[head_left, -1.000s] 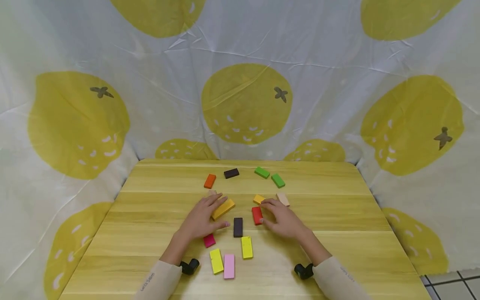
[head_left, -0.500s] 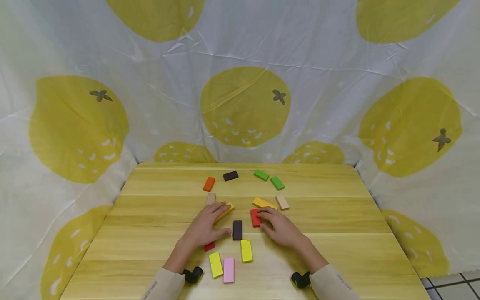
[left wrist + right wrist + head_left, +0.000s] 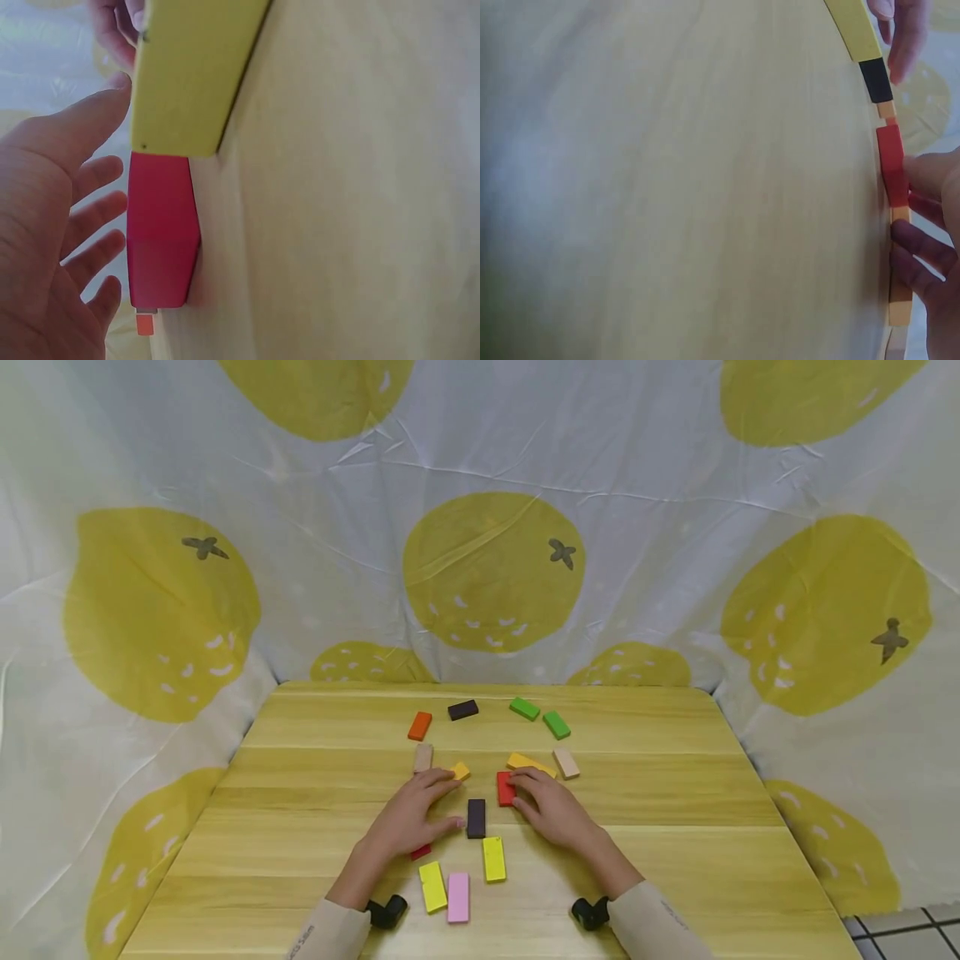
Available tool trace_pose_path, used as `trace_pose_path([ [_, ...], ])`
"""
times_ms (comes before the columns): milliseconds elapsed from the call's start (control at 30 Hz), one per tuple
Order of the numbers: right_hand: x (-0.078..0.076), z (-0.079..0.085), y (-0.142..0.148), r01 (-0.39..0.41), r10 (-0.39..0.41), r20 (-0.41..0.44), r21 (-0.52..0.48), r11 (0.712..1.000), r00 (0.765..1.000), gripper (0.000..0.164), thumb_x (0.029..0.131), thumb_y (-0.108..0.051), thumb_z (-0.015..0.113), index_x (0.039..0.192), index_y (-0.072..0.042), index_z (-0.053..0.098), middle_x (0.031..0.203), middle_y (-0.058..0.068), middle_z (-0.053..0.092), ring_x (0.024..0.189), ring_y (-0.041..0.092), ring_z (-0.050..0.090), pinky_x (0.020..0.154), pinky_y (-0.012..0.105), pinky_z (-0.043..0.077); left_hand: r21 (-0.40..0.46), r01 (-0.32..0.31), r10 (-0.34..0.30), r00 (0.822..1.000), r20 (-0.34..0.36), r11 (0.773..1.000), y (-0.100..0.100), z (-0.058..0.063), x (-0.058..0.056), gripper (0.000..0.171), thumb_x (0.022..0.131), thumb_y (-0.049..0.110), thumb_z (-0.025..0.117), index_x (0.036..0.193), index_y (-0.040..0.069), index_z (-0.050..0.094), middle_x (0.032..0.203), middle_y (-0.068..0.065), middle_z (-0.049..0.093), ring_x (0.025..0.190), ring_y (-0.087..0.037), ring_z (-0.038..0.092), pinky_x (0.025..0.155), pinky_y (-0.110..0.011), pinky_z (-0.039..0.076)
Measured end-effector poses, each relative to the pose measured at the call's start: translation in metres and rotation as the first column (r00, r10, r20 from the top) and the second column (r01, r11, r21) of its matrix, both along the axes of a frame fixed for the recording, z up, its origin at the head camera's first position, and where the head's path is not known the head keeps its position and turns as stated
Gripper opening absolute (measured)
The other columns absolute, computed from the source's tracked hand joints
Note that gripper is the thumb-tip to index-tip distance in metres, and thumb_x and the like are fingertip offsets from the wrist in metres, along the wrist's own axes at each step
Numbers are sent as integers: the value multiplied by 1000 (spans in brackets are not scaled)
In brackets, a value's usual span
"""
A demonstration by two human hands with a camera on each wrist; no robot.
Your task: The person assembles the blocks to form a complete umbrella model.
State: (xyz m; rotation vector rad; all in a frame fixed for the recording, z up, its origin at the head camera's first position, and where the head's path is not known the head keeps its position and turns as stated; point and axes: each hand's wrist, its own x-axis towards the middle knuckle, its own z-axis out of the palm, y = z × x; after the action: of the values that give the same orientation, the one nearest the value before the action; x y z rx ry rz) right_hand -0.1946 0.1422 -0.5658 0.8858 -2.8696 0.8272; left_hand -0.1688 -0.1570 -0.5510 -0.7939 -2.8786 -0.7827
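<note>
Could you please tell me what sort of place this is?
Probably an indoor tabletop workspace: a wood-grain table holding coloured blocks, fruit-patterned cloth hanging behind it and at both sides, and tiled floor at the lower right.

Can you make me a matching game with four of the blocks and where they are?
1. crimson block
2. red block
3. pink block
4. orange-red block

A. nearest block to the person
B. left of the far black block
C. partly hidden by the left hand in the head view
D. by the fingertips of the right hand

Pairs: 1-C, 2-D, 3-A, 4-B
</note>
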Motion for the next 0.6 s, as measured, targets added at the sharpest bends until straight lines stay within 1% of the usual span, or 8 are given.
trace_pose_path([
  [133,-3,-2,-2,5,-5,3,3,1000,1000,37,103,-29,65,138,-15,65,143,0,60,134,23,58,113,44,48,1,6,-6,1000,-1,1000,2,1,1,57,91,47,77,139,18,66,149,-5,57,141,-28,51,116,-51,44],
  [267,-6,-4,-5,1,-1,6,-3,1000,1000,37,103,-29,66,137,-16,66,144,1,59,134,23,58,112,44,49,0,2,-2,1000,14,1000,5,2,4,54,92,49,75,137,21,67,147,-1,59,140,-25,51,117,-49,44],
  [500,-9,-3,-12,3,-3,34,-17,1000,999,37,102,-29,66,137,-15,66,146,2,57,136,24,56,114,46,47,-18,39,-39,999,22,999,12,4,5,49,93,49,74,133,20,70,142,1,63,137,-21,54,116,-46,45],
  [600,-10,-2,-15,6,-6,24,-8,1000,1000,37,102,-30,66,137,-15,66,146,3,58,136,24,56,114,46,47,-24,43,-43,999,32,999,15,5,5,48,95,49,72,133,20,71,141,0,63,137,-21,54,115,-46,46],
])
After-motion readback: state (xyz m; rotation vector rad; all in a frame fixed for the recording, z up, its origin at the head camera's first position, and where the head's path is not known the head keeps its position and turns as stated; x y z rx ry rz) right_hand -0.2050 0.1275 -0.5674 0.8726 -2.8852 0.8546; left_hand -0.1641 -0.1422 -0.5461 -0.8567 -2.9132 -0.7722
